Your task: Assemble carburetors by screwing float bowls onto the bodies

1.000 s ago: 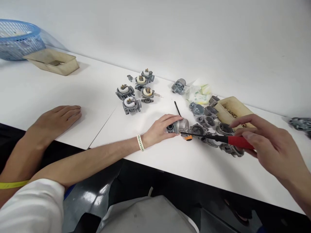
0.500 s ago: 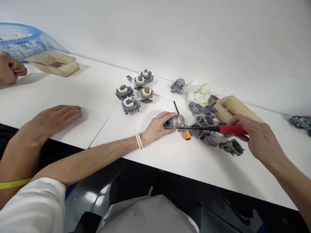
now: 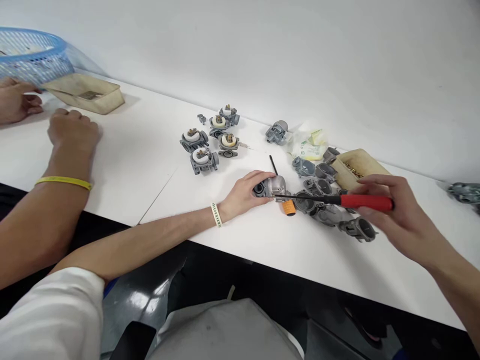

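My left hand (image 3: 245,195) grips a grey metal carburetor (image 3: 276,187) lying on the white table. In my right hand (image 3: 397,210) is the red handle of a screwdriver (image 3: 365,201), its dark shaft pointing left. The shaft's tip meets the near side of the held carburetor. An orange-handled tool (image 3: 288,208) lies under that carburetor, its black shaft (image 3: 273,165) sticking out behind. Several metal carburetor bodies (image 3: 304,202) are grouped beneath and around the screwdriver shaft.
Several carburetors with white floats (image 3: 201,156) stand left of centre. Behind are another carburetor (image 3: 276,132), a plastic bag (image 3: 309,145) and a tray of brass parts (image 3: 362,162). At left, a co-worker's hands (image 3: 73,127) rest near a tray (image 3: 107,104) and blue basket (image 3: 35,70).
The fingers of my right hand have loosened and shifted on the red handle. The co-worker's near hand has drawn back left toward the tray. My left hand keeps its grip.
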`<state>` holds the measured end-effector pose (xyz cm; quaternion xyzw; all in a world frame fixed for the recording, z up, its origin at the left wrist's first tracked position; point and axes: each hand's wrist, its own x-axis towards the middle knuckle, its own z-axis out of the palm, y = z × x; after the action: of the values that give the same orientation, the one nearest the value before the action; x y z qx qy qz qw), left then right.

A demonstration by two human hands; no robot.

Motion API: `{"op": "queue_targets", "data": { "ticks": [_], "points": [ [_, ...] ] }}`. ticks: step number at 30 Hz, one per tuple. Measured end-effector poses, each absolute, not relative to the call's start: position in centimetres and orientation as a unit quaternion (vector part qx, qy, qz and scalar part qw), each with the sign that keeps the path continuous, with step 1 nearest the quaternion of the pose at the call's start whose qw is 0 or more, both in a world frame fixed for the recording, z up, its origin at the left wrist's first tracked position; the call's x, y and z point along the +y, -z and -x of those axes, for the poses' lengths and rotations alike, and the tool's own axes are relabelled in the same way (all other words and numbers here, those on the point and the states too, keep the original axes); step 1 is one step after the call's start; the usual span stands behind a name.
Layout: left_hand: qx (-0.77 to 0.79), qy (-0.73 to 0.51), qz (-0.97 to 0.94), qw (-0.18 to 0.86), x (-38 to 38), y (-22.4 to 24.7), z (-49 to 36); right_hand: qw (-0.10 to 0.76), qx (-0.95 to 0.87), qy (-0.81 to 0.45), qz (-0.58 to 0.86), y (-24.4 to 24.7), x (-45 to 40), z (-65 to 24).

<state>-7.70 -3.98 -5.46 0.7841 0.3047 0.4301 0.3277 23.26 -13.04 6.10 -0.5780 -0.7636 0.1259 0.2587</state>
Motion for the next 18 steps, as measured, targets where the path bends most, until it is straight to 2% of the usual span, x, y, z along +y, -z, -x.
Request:
{"op": "queue_targets", "data": {
  "ticks": [5,8,10,12,16,18],
  "points": [
    [0.301,-0.422,-0.792,0.324,-4.0,5.6,7.7,0.218,-0.694,-0.028,0.686,-6.7,-13.1,-22.2],
    [0.305,-0.425,-0.789,0.321,-4.0,5.6,7.7,0.233,-0.682,-0.091,0.687,-6.5,-12.7,-22.3],
    [0.308,-0.432,-0.784,0.322,-4.0,5.6,7.7,0.28,-0.698,-0.153,0.641,-6.4,-12.8,-22.5],
    [0.307,-0.433,-0.783,0.325,-3.9,5.7,7.6,0.319,-0.701,-0.159,0.617,-6.2,-13.2,-22.6],
    [0.302,-0.431,-0.784,0.329,-3.9,5.7,7.7,0.286,-0.693,0.012,0.661,-5.8,-13.7,-22.6],
    [0.304,-0.43,-0.782,0.334,-3.9,5.7,7.7,0.273,-0.69,0.029,0.669,-5.6,-13.5,-22.6]
  ]
}}
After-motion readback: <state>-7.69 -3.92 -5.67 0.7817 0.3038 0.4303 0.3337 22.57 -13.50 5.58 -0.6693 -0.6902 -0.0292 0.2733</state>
